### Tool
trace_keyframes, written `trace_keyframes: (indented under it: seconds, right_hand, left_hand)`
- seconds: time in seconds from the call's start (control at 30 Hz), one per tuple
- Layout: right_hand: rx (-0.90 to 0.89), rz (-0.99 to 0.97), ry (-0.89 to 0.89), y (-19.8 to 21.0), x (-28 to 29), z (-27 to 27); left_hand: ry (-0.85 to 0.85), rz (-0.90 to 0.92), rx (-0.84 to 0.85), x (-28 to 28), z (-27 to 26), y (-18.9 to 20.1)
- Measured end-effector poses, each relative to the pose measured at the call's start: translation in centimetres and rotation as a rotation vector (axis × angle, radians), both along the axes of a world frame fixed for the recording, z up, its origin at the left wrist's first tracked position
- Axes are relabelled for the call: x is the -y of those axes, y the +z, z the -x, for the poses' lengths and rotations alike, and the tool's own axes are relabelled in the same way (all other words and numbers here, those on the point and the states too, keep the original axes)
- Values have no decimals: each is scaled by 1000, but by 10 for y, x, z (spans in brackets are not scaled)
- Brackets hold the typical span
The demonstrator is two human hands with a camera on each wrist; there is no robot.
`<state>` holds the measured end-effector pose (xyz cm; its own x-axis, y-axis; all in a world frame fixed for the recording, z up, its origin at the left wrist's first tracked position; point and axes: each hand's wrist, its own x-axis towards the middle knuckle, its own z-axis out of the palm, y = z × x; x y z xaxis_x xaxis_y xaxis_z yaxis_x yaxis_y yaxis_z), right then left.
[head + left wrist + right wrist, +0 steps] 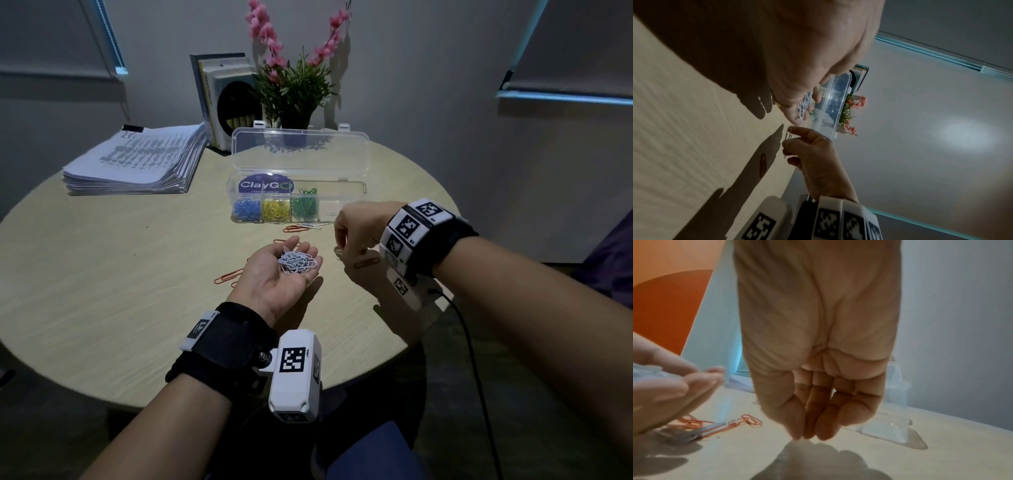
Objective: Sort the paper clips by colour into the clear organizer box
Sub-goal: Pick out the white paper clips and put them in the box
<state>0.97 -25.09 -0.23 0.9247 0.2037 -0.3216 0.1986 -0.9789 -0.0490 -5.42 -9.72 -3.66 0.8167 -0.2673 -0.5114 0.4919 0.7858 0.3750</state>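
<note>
Left hand [278,274] lies palm up above the bench [102,274], its grip released, cupping white clips [297,262]. Right hand [356,228] pinches 1 white clip [788,134]. The box [298,202] holds blue, yellow and green clips; orange clips [227,275] lie loose.

Organizer box [349,161] clear w/ blue [246,208], yellow [276,208], green clips [303,206] inside. White clips [297,262] in palm, orange clips [227,275] on pale wood-grain table [102,260]. Pink flowers [263,31].

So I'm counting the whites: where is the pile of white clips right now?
In the head view the white clips lie heaped in the upturned palm of the left hand, above the table, just left of the right hand.
</note>
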Motion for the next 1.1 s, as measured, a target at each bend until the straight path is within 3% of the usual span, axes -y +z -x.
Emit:
trace_keyframes:
  seconds: [0.2,0.57,0.87,1.1]
  right_hand:
    - [76,71,85,-11,-23,-30]
    - [0,65,54,-7,-26,-44]
    - [126,30,29,-19,-35,-53]
    - [86,110,3,-19,-37,-47]
  left_hand:
    - [19,4,-9,-9,-8,-1]
    - [33,9,1,-19,-16,-4]
    - [36,8,2,-21,-16,-2]
    - [42,8,-4,-22,-18,-5]
